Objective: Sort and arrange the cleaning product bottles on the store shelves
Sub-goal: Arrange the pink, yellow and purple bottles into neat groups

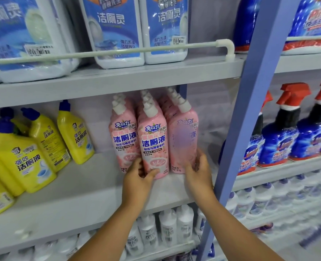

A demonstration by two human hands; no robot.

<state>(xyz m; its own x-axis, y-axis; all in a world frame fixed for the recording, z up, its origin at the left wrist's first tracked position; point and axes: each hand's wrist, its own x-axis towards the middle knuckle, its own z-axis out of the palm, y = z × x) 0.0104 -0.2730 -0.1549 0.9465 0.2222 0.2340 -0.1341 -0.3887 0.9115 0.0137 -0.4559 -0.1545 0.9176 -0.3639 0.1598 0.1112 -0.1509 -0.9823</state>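
- Pink bottles stand in three rows on the middle shelf, toward its right end, each row running back into shadow; only caps show for the rear ones.
- Left hand grips the base of the front middle pink bottle: thumb across its lower label, fingers curled behind, between it and the left row.
- Right hand wraps the lower right side of the front right pink bottle; fingertips curl round its far side, out of sight.
- That right bottle's label is smeared; only "兔の力" at top and "99.9%" at the base read.
- Middle bottle label reads "兔の力 Rabito", "洁厕液", and "600g" near the bottom, partly covered by the thumb.
- Yellow bottles with blue caps at the left of the same shelf, leaning; label "强效洁厕液". The leftmost are cut off by the frame edge.
- Upper shelf: large white jugs with blue labels reading "洁厕灵", tops cut off, behind a white guard rail. Barcode stickers illegible.
- Right bay, past the blue upright: blue spray bottles with red triggers; label text too blurred to read.
- Lower shelf: white bottles, labels unreadable, partly hidden by the forearms.
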